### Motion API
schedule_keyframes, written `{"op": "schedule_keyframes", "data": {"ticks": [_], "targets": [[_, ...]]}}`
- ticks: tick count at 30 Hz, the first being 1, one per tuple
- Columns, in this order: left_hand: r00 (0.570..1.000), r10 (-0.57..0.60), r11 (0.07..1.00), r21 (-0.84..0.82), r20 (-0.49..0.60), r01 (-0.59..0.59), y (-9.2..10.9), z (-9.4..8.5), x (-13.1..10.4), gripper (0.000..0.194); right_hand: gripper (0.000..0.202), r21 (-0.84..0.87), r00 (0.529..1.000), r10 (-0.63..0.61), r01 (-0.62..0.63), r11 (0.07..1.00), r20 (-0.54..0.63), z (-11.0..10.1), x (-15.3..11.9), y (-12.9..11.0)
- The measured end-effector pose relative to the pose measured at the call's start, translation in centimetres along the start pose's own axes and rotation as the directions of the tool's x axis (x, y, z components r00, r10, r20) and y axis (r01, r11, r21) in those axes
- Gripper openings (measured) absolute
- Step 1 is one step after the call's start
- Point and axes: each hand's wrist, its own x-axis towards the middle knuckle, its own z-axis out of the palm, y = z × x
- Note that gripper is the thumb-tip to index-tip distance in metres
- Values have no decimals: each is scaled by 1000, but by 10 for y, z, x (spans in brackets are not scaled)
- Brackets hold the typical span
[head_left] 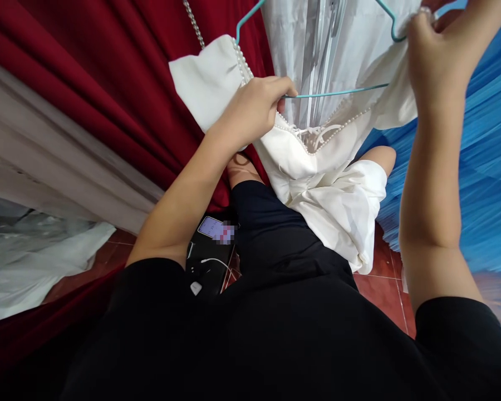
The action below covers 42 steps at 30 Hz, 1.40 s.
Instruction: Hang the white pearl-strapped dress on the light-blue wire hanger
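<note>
A white dress [284,150] with a pearl-trimmed neckline hangs in front of my body, its skirt bunched over my lap. A thin light-blue hanger [338,91] runs through its top. My left hand [259,106] is closed on the pearl edge near the left shoulder, with thumb and forefinger at the hanger's lower bar. At the upper right, my right hand [438,53] grips the other shoulder beside the hanger's bent corner. Its fingertips are partly hidden. White laces [317,133] show inside the neckline.
Red fabric [142,106] and pale fabric [67,139] hang on the left, blue tulle [488,184] on the right. A phone [211,226] and a white cable [217,260] lie on a black surface by my leg. A beaded chain [194,25] hangs at the top.
</note>
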Motion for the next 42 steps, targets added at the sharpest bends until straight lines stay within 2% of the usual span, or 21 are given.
{"op": "schedule_keyframes", "data": {"ticks": [3,6,10,11,13,15,16,19,20,22,23,25,26,27,29,31,34,36,38,40,42], "targets": [[1000,-21,999,32,20,20,-2,-1,-1,31,18,184,962,-171,212,960,-211,19,0,-2],[998,-55,997,51,39,53,-6,0,-2,31,24,304,955,-231,279,911,-184,23,-6,-12],[998,-58,998,17,-17,58,-10,5,-1,33,32,295,874,-436,483,824,-215,15,-24,-44],[998,-52,999,10,-37,52,-10,6,0,34,31,282,864,-472,503,817,-173,15,-31,-51],[997,-39,999,23,-59,40,-10,9,2,36,27,271,874,-485,456,847,44,23,-46,-60],[999,-21,998,50,-46,23,-7,11,4,37,23,229,862,-425,371,900,275,39,-62,-60],[1000,-6,998,56,-28,7,-5,12,4,37,22,178,863,-380,339,924,333,49,-71,-57],[998,61,997,45,-7,-61,-1,13,1,31,29,30,919,-260,263,964,296,73,-90,-44],[996,85,995,57,-40,-83,-1,13,-1,28,32,19,935,-234,237,971,266,77,-94,-41],[972,129,984,147,-196,-101,-6,12,-6,26,36,57,950,-208,200,978,232,81,-99,-39],[939,160,972,214,-305,-96,-10,11,-7,29,38,76,954,-196,183,980,228,80,-100,-41],[833,227,948,310,-504,-71,-22,7,-9,44,41,73,957,-162,148,986,242,78,-102,-44],[802,226,951,302,-552,-60,-27,4,-10,50,43,53,955,-151,142,988,257,76,-103,-45],[806,189,965,257,-561,-48,-32,0,-10,52,43,26,951,-149,147,989,270,74,-103,-46],[857,67,990,142,-510,7,-39,-10,-9,40,43,-19,942,-165,179,984,291,71,-103,-44],[891,-12,991,116,-453,72,-43,-25,-7,27,41,-30,937,-168,186,982,305,69,-100,-39],[867,-57,962,205,-495,180,-56,-57,-9,16,39,1,931,-113,121,993,348,66,-92,-33],[842,-174,913,238,-510,332,-68,-78,-17,12,37,13,923,-73,73,997,379,64,-87,-33],[834,-299,849,268,-465,454,-77,-90,-31,19,37,14,916,-50,48,999,398,62,-85,-35],[878,-373,827,322,-300,461,-78,-88,-47,28,40,11,913,-69,70,997,402,61,-86,-39],[916,-401,850,362,-28,383,-68,-74,-58,29,43,14,914,-112,115,993,389,62,-89,-43]]}}
